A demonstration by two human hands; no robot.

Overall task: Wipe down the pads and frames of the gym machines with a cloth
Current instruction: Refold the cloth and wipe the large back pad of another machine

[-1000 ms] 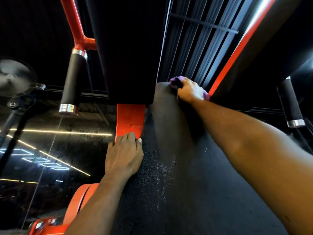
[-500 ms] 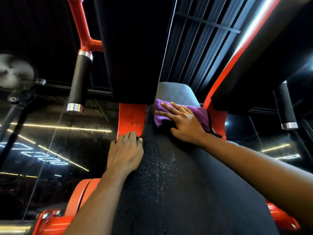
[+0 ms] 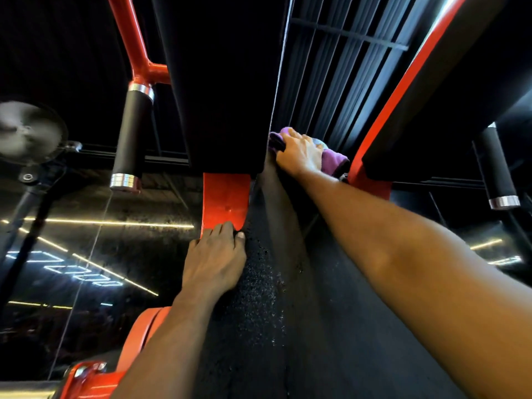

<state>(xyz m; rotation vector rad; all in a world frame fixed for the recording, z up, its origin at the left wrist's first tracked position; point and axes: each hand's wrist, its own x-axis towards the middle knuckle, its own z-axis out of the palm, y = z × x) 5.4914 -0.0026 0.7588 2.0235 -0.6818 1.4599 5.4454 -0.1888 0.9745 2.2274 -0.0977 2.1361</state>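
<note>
A long black textured pad (image 3: 288, 312) of a gym machine runs away from me up the middle of the view. My right hand (image 3: 299, 152) presses a purple cloth (image 3: 331, 159) onto the pad's far top end, its fingers curled over the cloth and the pad's edge. My left hand (image 3: 214, 259) rests on the pad's left edge, with its fingertips touching the red frame bracket (image 3: 226, 198). Wet-looking specks dot the pad beside my left hand.
A large black upper pad (image 3: 218, 82) hangs above the bracket. A red tube frame (image 3: 129, 33) carries a black handle grip (image 3: 131, 139) at left; a second grip (image 3: 496, 168) is at right. A red frame bar (image 3: 403, 82) runs diagonally. A fan (image 3: 23, 131) stands far left.
My right hand slid the cloth from the middle of the pad's upper part back to its far top end. My left hand stayed on the pad's edge.
</note>
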